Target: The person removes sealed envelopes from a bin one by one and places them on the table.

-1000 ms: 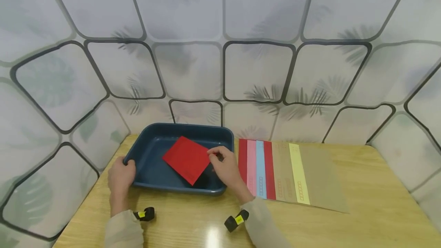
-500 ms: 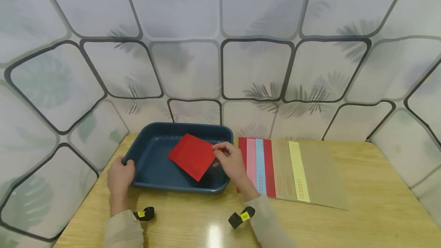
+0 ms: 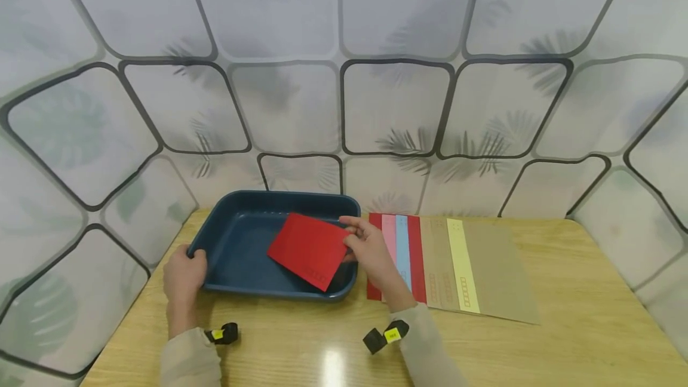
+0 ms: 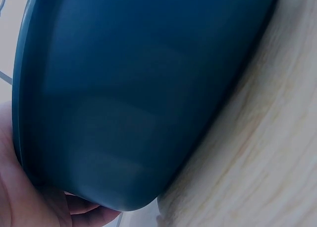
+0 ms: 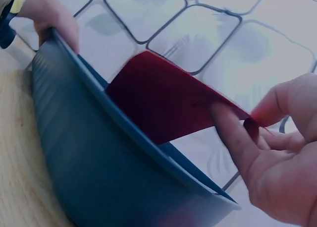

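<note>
A red envelope (image 3: 309,249) is tilted over the right part of a dark blue plastic basin (image 3: 231,255). My right hand (image 3: 373,255) pinches its right edge between thumb and fingers; in the right wrist view the envelope (image 5: 163,95) slants down past the basin's rim. At the basin's left end my left hand (image 3: 184,273) grips the rim, thumb on the inside. The left wrist view has the basin's outer wall (image 4: 124,98) with fingers (image 4: 94,214) curled beneath the rim.
To the right of the basin, several overlapping envelopes in red, pink, blue, brown and yellow (image 3: 461,267) lie fanned on the wooden table (image 3: 290,339). A patterned curtain (image 3: 398,106) stands behind the table and at both sides.
My right hand has moved to the right, drawing the red envelope with it toward the basin's right side. The left hand keeps its grip on the rim.
</note>
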`<state>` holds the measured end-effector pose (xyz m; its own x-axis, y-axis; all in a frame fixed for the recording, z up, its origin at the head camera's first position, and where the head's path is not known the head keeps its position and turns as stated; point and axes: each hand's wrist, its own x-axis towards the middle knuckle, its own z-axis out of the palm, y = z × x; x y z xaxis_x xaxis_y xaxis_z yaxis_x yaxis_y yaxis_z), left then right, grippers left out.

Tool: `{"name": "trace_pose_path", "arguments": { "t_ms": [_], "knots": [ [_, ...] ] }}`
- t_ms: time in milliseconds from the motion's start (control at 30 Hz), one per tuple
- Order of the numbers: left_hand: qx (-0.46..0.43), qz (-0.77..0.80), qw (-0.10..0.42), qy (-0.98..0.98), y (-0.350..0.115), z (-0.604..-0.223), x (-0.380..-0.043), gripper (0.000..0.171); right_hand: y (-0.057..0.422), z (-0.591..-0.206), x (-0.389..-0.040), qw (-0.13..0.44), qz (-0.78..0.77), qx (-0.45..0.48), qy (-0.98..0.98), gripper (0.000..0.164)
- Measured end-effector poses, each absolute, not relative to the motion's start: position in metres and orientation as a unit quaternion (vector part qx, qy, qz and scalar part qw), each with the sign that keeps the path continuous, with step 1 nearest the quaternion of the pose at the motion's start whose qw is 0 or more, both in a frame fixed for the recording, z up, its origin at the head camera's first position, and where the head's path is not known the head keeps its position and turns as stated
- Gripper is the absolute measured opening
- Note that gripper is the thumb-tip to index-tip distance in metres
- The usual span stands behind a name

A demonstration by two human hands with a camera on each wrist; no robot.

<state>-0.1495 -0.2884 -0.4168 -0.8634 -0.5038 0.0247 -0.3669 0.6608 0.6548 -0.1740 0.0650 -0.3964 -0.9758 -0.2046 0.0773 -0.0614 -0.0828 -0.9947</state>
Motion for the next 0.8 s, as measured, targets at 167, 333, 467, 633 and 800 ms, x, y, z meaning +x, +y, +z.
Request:
{"name": "trace_pose_path", "arguments": {
  "t_ms": [167, 333, 467, 633, 800],
  "knots": [
    [0.242, -0.334, 0.100, -0.905, -0.288, -0.418, -0.149, 0.043, 0.073, -0.394, -0.174, 0.140, -0.721, -0.119, 0.668, 0.041],
    [0.244, -0.336, 0.102, -0.904, -0.288, -0.418, -0.149, 0.043, 0.080, -0.398, -0.174, 0.179, -0.717, -0.132, 0.661, 0.040],
    [0.244, -0.335, 0.102, -0.904, -0.288, -0.419, -0.149, 0.043, 0.087, -0.401, -0.177, 0.186, -0.708, -0.134, 0.668, 0.039],
    [0.244, -0.336, 0.098, -0.904, -0.288, -0.418, -0.149, 0.043, 0.097, -0.402, -0.180, 0.175, -0.687, -0.116, 0.696, 0.035],
    [0.246, -0.341, 0.088, -0.903, -0.288, -0.417, -0.149, 0.045, 0.106, -0.403, -0.183, 0.151, -0.665, -0.084, 0.727, 0.030]
  ]
}}
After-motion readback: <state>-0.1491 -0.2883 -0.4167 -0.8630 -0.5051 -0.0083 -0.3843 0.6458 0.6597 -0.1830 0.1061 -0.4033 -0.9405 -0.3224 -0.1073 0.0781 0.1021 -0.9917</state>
